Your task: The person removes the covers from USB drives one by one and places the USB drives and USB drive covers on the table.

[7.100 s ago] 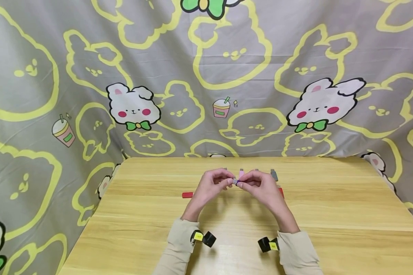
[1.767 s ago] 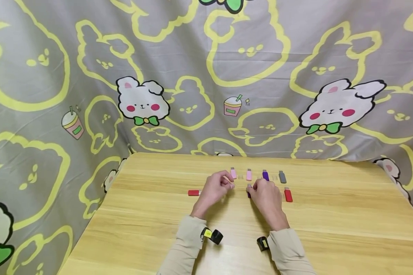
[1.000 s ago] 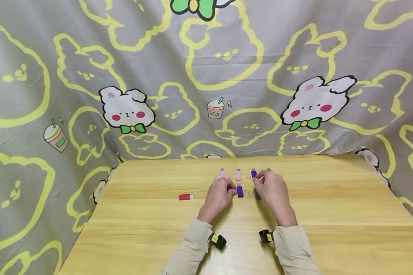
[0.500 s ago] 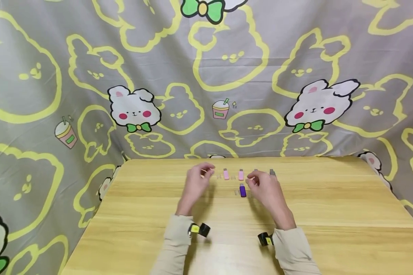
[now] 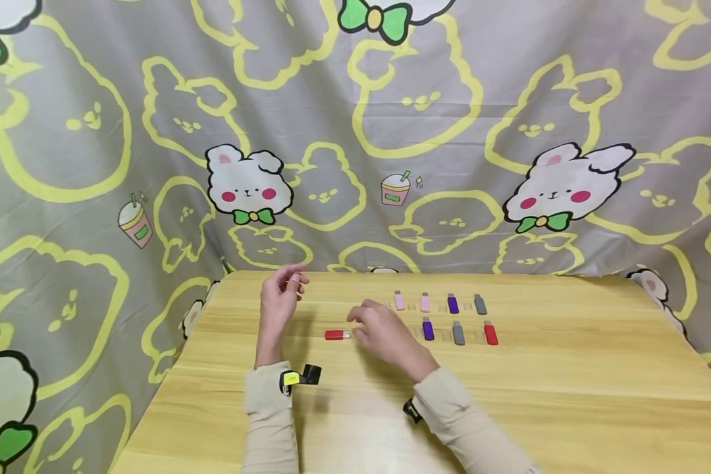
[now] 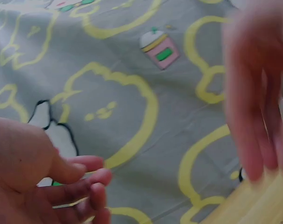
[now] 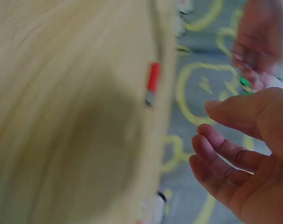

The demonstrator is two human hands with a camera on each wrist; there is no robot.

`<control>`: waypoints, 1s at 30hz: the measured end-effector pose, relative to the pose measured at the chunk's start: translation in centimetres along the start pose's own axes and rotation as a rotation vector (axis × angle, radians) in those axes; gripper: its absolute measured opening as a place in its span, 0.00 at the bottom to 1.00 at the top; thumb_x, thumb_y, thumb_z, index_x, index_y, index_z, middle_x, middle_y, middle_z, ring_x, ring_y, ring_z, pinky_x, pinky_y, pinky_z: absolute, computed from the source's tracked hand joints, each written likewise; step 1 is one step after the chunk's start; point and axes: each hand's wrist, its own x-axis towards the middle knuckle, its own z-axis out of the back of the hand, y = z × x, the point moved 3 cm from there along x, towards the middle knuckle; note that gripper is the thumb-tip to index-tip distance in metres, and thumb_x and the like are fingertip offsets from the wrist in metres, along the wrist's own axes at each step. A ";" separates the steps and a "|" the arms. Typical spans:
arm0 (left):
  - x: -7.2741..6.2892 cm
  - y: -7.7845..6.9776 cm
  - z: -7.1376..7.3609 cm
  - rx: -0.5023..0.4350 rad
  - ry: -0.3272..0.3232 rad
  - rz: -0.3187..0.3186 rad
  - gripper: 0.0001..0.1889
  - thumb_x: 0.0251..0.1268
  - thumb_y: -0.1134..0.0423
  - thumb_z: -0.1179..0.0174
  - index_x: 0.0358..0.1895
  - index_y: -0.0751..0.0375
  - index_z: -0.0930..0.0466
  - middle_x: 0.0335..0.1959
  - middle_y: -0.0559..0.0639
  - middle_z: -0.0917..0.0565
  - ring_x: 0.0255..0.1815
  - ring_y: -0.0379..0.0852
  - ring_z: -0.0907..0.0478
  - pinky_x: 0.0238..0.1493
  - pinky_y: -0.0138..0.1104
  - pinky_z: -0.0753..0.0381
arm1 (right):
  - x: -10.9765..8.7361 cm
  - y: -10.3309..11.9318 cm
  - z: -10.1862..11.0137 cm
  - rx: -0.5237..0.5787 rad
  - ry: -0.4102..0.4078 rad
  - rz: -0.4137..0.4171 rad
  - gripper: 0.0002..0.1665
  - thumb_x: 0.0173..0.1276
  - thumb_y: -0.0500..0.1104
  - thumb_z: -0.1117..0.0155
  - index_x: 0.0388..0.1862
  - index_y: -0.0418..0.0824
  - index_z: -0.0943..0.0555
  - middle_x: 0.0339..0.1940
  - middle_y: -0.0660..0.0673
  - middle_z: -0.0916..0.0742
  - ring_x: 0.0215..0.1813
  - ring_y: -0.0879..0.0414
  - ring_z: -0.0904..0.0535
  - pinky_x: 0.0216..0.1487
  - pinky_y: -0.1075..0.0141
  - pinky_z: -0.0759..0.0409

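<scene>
In the head view a red USB stick (image 5: 334, 335) lies sideways on the table, its metal plug pointing right. My right hand (image 5: 385, 332) hovers just to the right of that plug, fingers loosely bent and holding nothing. The right wrist view shows the thumb and fingers (image 7: 211, 175) apart, with the red USB stick beyond them. My left hand (image 5: 280, 296) is raised to the left of the stick, fingers relaxed; the left wrist view shows nothing held in its fingers (image 6: 85, 191).
Pink (image 5: 399, 301), purple (image 5: 453, 303) and grey (image 5: 480, 305) USB sticks form the back row. In front lie purple (image 5: 428, 329), grey (image 5: 459, 333) and red (image 5: 490, 333) ones, with small clear caps beside them. A patterned curtain (image 5: 308, 85) closes off the table's back and left.
The right hand has left the rows and moved left to the lone red USB stick. The left hand has drawn back left. Earlier, both hands held a small USB stick between them.
</scene>
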 end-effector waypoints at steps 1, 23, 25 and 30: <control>-0.2 -0.4 0.2 0.001 0.016 0.014 0.13 0.78 0.78 0.52 0.53 0.75 0.18 0.39 0.72 0.17 0.34 0.59 0.22 0.31 0.32 0.20 | 0.4 0.0 -0.7 -0.012 0.031 0.014 0.13 0.66 0.31 0.29 0.49 0.36 0.13 0.44 0.42 0.14 0.45 0.52 0.17 0.46 0.64 0.15; -0.9 -2.7 -0.7 -0.005 0.074 -0.003 0.11 0.76 0.78 0.48 0.51 0.76 0.17 0.40 0.74 0.18 0.33 0.56 0.23 0.34 0.37 0.19 | 1.7 0.5 -3.7 -0.300 0.122 -0.004 0.11 0.60 0.24 0.36 0.29 0.38 0.18 0.25 0.44 0.19 0.28 0.52 0.22 0.29 0.63 0.20; -1.0 -2.8 -1.2 0.007 0.091 -0.014 0.10 0.76 0.78 0.48 0.50 0.76 0.17 0.39 0.73 0.17 0.32 0.53 0.23 0.33 0.36 0.19 | 1.3 0.1 -3.3 -0.298 0.127 -0.044 0.10 0.60 0.23 0.36 0.31 0.37 0.18 0.26 0.42 0.18 0.29 0.51 0.22 0.30 0.62 0.19; -1.4 -3.2 -2.8 0.015 0.155 -0.042 0.09 0.74 0.78 0.47 0.49 0.77 0.18 0.38 0.74 0.18 0.34 0.61 0.22 0.31 0.29 0.23 | 0.4 -1.0 -1.1 -0.100 0.066 -0.108 0.10 0.62 0.24 0.34 0.41 0.34 0.15 0.28 0.45 0.17 0.29 0.56 0.24 0.29 0.65 0.22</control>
